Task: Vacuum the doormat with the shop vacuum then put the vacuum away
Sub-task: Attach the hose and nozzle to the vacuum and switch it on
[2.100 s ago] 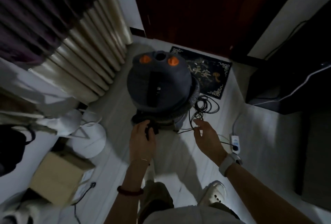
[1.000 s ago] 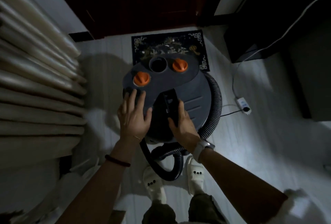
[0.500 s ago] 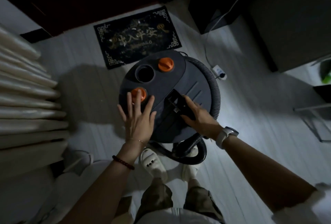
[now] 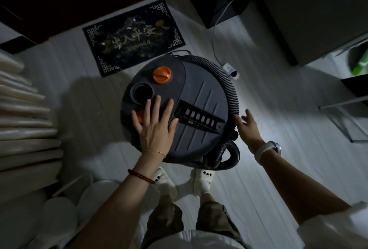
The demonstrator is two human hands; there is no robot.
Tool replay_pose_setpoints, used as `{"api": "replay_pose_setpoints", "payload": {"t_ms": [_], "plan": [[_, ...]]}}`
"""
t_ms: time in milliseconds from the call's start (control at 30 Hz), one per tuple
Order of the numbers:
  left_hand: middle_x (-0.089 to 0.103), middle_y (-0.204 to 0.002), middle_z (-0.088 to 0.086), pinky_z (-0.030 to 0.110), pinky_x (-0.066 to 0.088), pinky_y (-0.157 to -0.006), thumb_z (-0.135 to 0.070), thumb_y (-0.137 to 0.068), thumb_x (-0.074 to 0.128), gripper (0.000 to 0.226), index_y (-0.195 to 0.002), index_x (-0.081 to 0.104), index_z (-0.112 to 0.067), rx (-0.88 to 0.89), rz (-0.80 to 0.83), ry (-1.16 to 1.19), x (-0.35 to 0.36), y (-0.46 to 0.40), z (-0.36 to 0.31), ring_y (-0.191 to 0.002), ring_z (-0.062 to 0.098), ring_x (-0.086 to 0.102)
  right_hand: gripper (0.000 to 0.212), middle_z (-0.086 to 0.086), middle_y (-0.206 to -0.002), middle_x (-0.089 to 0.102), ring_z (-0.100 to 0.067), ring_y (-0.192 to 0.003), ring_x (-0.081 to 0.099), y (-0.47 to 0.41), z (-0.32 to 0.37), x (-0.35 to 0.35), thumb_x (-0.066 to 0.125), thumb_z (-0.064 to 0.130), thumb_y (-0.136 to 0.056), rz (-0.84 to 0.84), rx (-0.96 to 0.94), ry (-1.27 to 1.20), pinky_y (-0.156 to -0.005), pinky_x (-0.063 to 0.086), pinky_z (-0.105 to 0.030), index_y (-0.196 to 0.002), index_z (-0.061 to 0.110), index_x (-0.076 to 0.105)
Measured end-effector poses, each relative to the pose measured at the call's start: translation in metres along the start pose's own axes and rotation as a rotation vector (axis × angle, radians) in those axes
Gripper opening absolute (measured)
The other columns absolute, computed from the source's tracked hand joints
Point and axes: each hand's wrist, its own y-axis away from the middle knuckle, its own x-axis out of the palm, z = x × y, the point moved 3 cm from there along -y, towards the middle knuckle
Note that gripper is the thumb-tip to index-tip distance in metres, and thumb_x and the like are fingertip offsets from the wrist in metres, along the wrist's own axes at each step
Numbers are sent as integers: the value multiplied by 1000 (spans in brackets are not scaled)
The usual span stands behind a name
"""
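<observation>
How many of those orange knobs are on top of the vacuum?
2. One orange knob sits uncovered near the doormat side of the vacuum lid; the other orange knob is mostly hidden under the left hand.

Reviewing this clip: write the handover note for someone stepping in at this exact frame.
Left hand: open, flat on the shop vacuum lid, partly covering one orange knob.
Right hand: open, fingers at the ribbed hose on the vacuum's right side, no grip.
Doormat: on the floor before the door, just beyond the vacuum, with pale specks on it.
Hose lies wrapped round the vacuum body.
Done: vacuum brought up to the mat.
Left: unwrap hose, vacuum mat, put the vacuum away.
</observation>
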Motion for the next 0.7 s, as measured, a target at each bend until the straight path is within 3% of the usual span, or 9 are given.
{"api": "replay_pose_setpoints", "payload": {"t_ms": [100, 167, 267, 400, 500, 633, 700], "plan": [[40, -145, 8, 64, 15, -105, -44, -89, 34, 49, -136, 34, -32, -26, -25, -2, 3, 2, -7, -135, 31, 34, 44, -17, -130, 53, -19, -98, 54, -14, -3, 2, 44, 24, -96, 117, 12, -55, -72, 49, -22, -135, 8, 33], [39, -146, 8, 64, 14, -105, -44, -89, 34, 48, -136, 32, -32, -36, -22, -4, 5, 3, -9, -135, 31, 33, 35, -19, -122, 56, -23, -95, 56, -23, -4, 3, 47, 22, -94, 97, -12, -55, -76, 51, -30, -125, 5, 43], [39, -146, 8, 64, 16, -105, -44, -90, 33, 48, -136, 31, -32, -48, -19, -10, 7, 3, -11, -135, 32, 33, 40, -18, -117, 57, -26, -99, 57, -33, -8, 2, 48, 23, -93, 56, 25, -11, -90, 49, -41, -127, 2, 41], [39, -145, 9, 63, 15, -105, -45, -89, 33, 49, -136, 33, -32, -57, -21, 0, 8, 3, -13, -135, 32, 33, 45, -10, -114, 55, -26, -101, 58, -22, -8, -3, 44, 28, -94, 87, -49, 2, -89, 50, -42, -133, 9, 31], [39, -145, 9, 62, 15, -106, -45, -89, 33, 49, -135, 34, -31, -65, -23, 8, 8, 5, -15, -135, 32, 33, 42, -6, -109, 54, -21, -95, 55, -11, 9, -11, 43, 28, -95, 31, -201, 5, -83, 47, -36, -132, 11, 33], [35, -148, 7, 58, 13, -107, -47, -88, 29, 53, -137, 38, -30, -85, 48, 59, 2, 3, -18, -138, 30, 28, 28, -8, -95, 56, -26, -83, 57, -7, 54, -26, 46, 21, -93, -4, -401, 46, -72, 48, -39, -119, 12, 43], [30, -151, 4, 56, 10, -108, -51, -85, 23, 57, -138, 36, -32, -101, 105, 95, -3, 3, -20, -140, 27, 21, 22, -8, -91, 57, -26, -79, 57, -2, 67, -30, 46, 19, -93, 0, -452, 79, -65, 46, -30, -114, 13, 45]]}}
